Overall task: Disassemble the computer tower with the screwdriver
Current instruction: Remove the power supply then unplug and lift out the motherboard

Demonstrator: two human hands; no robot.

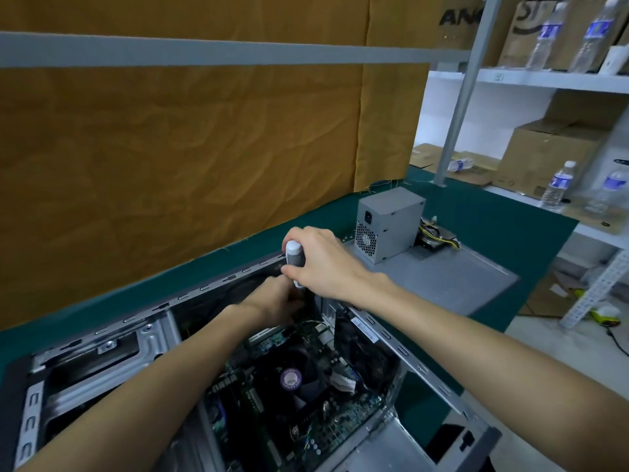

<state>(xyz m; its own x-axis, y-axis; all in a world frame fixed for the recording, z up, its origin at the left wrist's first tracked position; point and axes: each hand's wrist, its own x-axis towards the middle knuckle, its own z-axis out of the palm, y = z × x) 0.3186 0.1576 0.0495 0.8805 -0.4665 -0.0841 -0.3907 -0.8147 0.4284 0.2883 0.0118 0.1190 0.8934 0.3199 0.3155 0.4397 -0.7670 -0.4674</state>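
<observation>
A storeroom corner: a green-covered bench point(476, 212) runs along a brown cloth backdrop point(204, 148), with white shelves point(531, 80) of cardboard boxes and water bottles to the right. On the bench lies the tower point(102, 338) on its side, side panel off, its board and the fan point(299, 376) in the middle open to view. The right hand point(323, 260) has its grip clenched round the white and grey handle of the screwdriver point(294, 257), which stands nearly upright over the far end of the case; the shaft and tip are hidden behind the left hand point(275, 304). That left hand reaches down into the case just below, fingers curled, but whether it pinches a screw, steadies the shaft or holds a part I cannot tell. Beyond the hands, the grey power supply point(388, 226) stands on what looks like the removed side panel point(459, 274), its cables trailing behind it, so the job seems well along, with a fastener deep at the far end probably in hand. The risks, as I judge them: the tip may slip from a screw head that the hands hide, and gouge the board or the left fingers close beneath; a loosened screw may drop among the components and be lost; the bare metal edges of the case lie near both forearms.
</observation>
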